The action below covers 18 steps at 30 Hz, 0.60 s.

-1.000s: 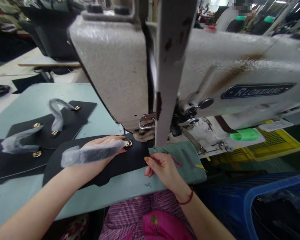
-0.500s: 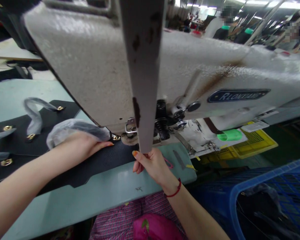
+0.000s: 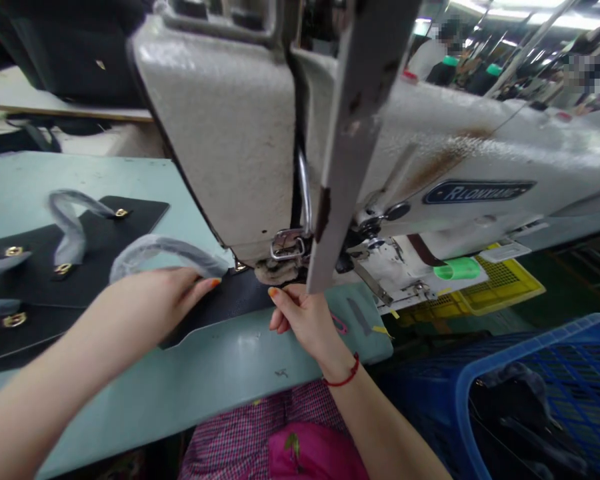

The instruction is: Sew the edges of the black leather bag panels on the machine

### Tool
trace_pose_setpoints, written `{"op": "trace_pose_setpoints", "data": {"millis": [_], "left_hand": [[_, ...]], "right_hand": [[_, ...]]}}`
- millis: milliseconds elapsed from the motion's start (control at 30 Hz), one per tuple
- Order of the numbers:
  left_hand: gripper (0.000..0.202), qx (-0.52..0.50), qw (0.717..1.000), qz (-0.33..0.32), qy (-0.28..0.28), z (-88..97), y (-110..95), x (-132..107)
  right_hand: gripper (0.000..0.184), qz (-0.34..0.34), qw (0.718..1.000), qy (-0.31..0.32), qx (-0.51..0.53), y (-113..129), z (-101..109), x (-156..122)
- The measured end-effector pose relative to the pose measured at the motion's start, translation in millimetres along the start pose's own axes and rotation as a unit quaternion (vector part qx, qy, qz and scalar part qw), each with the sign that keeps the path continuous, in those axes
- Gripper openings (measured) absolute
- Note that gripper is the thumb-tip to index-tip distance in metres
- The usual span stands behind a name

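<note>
A black leather panel (image 3: 237, 300) lies on the sewing table, its right end under the presser foot area of the white sewing machine (image 3: 220, 133). A handle wrapped in clear plastic (image 3: 153, 247) arches up from it, with a gold fitting (image 3: 240, 266) beside the machine head. My left hand (image 3: 167, 297) is closed at the panel by the handle's end, thumb pointing right; its other fingers are partly hidden. With thumb and curled fingers, my right hand (image 3: 300, 317) pinches the panel's edge just in front of the needle area. The needle itself is hidden.
More black panels (image 3: 100, 233) with wrapped handles lie at left. Pink-handled snips (image 3: 339, 324) rest right of my right hand. A blue basket (image 3: 463, 393) with black pieces stands at right, a yellow crate (image 3: 510, 300) behind. A grey metal bar (image 3: 350, 147) crosses the view.
The panel and its wrapped handle have slid slightly right toward the needle area. My left hand has moved along with them, while the view has shifted around the machine head.
</note>
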<state>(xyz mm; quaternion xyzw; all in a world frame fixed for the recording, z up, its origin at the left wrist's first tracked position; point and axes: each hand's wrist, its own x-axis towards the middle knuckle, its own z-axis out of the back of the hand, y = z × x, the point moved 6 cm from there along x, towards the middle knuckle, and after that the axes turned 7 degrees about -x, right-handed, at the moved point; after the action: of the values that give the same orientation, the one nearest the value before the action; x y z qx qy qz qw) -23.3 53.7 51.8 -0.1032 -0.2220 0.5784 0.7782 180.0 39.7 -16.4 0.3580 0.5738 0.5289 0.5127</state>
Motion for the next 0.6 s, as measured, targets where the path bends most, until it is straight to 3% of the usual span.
{"op": "trace_pose_setpoints", "data": {"millis": [33, 100, 133, 167, 200, 267, 300, 333, 367, 500, 600], "left_hand": [[0.043, 0.009, 1.0, 0.005, -0.004, -2.4, -12.6, -17.8], [0.029, -0.137, 0.99, 0.022, -0.035, -16.3, -39.2, -52.2], [0.029, -0.241, 0.969, 0.047, 0.002, -35.4, -50.6, -65.4], [0.032, -0.352, 0.93, 0.091, 0.057, -59.5, -59.7, -75.4], [0.034, -0.456, 0.873, 0.166, 0.054, -80.0, -61.7, -81.9], [0.038, -0.643, 0.713, 0.278, 0.029, -116.8, -63.4, -83.1], [0.044, -0.704, 0.642, 0.303, 0.006, -128.6, -62.8, -78.1], [0.048, -0.743, 0.59, 0.314, -0.012, -136.0, -61.4, -71.1], [0.05, -0.76, 0.563, 0.322, -0.029, -139.6, -58.6, -63.8], [0.045, -0.729, 0.564, 0.38, -0.084, -136.3, -43.5, -51.0], [0.043, -0.732, 0.56, 0.378, -0.085, -131.5, -43.4, -50.1]], "right_hand": [[0.05, 0.001, 1.0, -0.002, -0.005, -0.3, 0.5, -0.2], [0.05, 0.004, 1.0, -0.004, -0.018, -0.7, 1.5, -0.8], [0.051, 0.008, 1.0, -0.005, -0.025, -0.3, 1.8, -1.1], [0.051, 0.014, 0.999, -0.006, -0.03, 0.4, 2.1, -1.3], [0.051, 0.021, 0.999, -0.006, -0.034, 1.3, 2.2, -1.5], [0.05, 0.03, 0.999, -0.009, -0.042, 3.2, 2.7, -1.5], [0.05, 0.033, 0.998, -0.011, -0.047, 4.1, 2.9, -1.3], [0.049, 0.034, 0.998, -0.012, -0.052, 5.1, 3.1, -1.2], [0.048, 0.034, 0.998, -0.015, -0.057, 5.9, 3.3, -1.0], [0.048, 0.028, 0.998, -0.016, -0.047, 5.0, 2.9, -2.2], [0.045, -0.009, 0.999, -0.011, 0.029, -4.0, -0.2, -5.9]]}}
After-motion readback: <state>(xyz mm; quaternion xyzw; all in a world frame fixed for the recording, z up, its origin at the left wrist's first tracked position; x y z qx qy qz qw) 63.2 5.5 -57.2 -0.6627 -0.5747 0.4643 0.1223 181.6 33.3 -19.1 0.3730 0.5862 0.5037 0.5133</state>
